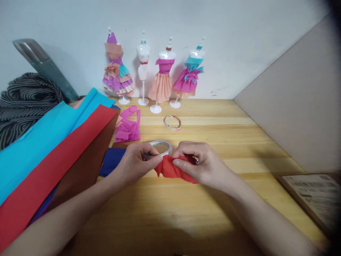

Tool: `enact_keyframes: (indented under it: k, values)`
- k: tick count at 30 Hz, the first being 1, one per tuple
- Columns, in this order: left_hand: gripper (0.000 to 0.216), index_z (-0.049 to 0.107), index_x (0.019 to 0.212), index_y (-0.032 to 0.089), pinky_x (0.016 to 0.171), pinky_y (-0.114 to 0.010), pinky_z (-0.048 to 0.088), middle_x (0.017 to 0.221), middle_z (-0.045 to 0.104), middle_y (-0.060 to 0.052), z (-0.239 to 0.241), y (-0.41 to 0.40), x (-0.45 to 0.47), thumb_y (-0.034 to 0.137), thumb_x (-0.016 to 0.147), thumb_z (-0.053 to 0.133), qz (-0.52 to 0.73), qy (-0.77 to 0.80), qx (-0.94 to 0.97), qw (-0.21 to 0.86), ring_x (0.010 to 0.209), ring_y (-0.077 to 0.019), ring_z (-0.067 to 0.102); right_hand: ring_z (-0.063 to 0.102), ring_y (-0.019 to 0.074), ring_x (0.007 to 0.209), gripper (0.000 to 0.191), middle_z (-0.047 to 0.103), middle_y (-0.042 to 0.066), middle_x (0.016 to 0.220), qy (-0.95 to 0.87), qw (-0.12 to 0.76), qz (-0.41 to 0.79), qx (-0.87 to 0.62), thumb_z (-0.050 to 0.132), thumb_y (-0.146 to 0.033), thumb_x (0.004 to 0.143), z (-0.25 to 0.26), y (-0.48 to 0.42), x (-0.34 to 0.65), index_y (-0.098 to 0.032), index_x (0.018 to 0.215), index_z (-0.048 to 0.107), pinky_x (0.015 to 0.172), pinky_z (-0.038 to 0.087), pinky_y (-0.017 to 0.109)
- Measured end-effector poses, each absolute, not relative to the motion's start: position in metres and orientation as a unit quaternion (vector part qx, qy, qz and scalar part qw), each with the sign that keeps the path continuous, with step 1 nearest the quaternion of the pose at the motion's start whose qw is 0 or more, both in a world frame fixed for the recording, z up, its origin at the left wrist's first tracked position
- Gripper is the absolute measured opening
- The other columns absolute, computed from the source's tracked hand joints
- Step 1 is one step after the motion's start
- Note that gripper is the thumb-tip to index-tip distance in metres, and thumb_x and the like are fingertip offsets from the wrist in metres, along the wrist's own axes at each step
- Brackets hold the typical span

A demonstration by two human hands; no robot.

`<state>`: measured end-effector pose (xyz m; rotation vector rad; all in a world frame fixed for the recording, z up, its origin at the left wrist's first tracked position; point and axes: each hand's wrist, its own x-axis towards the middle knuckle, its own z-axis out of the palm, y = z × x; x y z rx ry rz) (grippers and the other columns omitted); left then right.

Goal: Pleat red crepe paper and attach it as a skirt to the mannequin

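Observation:
Between my hands is a gathered strip of red crepe paper [170,168], its top edge bunched into folds. My left hand [138,159] pinches its left end between thumb and forefinger. The thumb and fingers of my right hand [198,160] close on its right part, hiding some of it. A small shiny bit shows beside the right fingers, too little to name. Just behind the red paper lies a white roll of tape [167,146], partly covered by my left hand. A dark blue paper piece [113,161] lies left of my left hand.
Several small white mannequins [143,71] stand along the wall, most dressed in coloured paper. A thin ring [172,122] and pink paper scraps [128,128] lie before them. Long red [58,167] and turquoise sheets [45,131] fill the left; a cardboard piece [311,199] sits at right.

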<state>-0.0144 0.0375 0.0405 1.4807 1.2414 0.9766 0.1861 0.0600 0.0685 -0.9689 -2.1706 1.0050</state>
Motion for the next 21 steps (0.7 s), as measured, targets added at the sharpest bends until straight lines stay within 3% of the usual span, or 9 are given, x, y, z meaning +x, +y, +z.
enact_keyframes:
  k: [21]
  values:
    - [0.023, 0.065, 0.062, 0.012, 0.047, -0.017, 0.032, 0.055, 0.058, 0.0, 0.0429, 0.0335, -0.0136, 0.03, 0.074, 0.063, 0.377, 0.516, 0.62, 0.456, 0.05, -0.0074, 0.045, 0.041, 0.0091, 0.045, 0.018, 0.049, -0.005, 0.049, -0.748, 0.277, 0.407, -0.444, 0.061, -0.021, 0.08, 0.0639, 0.0577, 0.1814, -0.02, 0.067, 0.049, 0.046, 0.031, 0.024]
